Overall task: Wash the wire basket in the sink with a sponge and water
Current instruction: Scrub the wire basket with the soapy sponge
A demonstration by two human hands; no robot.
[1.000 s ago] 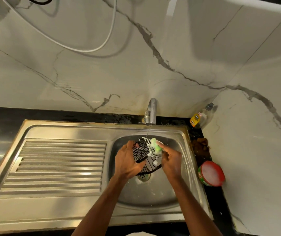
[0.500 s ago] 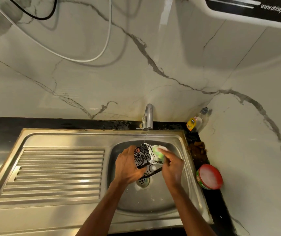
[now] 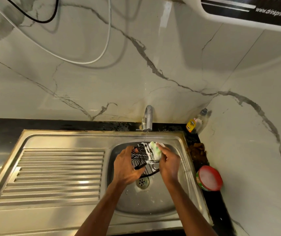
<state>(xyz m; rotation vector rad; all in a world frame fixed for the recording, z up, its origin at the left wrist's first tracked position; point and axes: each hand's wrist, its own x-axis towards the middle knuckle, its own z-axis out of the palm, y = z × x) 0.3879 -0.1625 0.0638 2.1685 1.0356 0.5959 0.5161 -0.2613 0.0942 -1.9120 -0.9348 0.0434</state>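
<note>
while held over the bowl of the steel sink [image 3: 179, 140], black wire basket [image 3: 140, 159] tilted, above the drain [image 3: 142, 181], directly under the tap [image 3: 148, 119]. thin stream of water [image 3: 145, 136] falling from the spout onto the basket's far edge. left hand [image 3: 125, 167] wrapped round the basket's left side, fingers curled through the wires, thumb hooked over the near rim. right hand [image 3: 168, 163] clamped on a green sponge [image 3: 155, 149], thick with white foam, pressed against the basket's right side; suds clinging to the wires where sponge and basket meet. both forearms reaching in from the bottom edge. ribbed draining board [image 3: 56, 174] stretching to the left of the bowl, dry-looking and shining. to the right, on the dark counter [image 3: 219, 218], a round red-rimmed tub [image 3: 208, 178] filled with white soapy stuff, just beside the sink's edge. further back in the corner, a clear bottle [image 3: 196, 122] with a yellow label, leaning against the marble wall [image 3: 85, 82]. between tub and bottle, a brown clump [image 3: 196, 149], too blurred to identify. overhead, a white hose [image 3: 105, 40] and a black cable [image 3: 51, 16] looping across the wall; at top right, the underside of a white appliance [image 3: 248, 14] with a printed web address.
</note>
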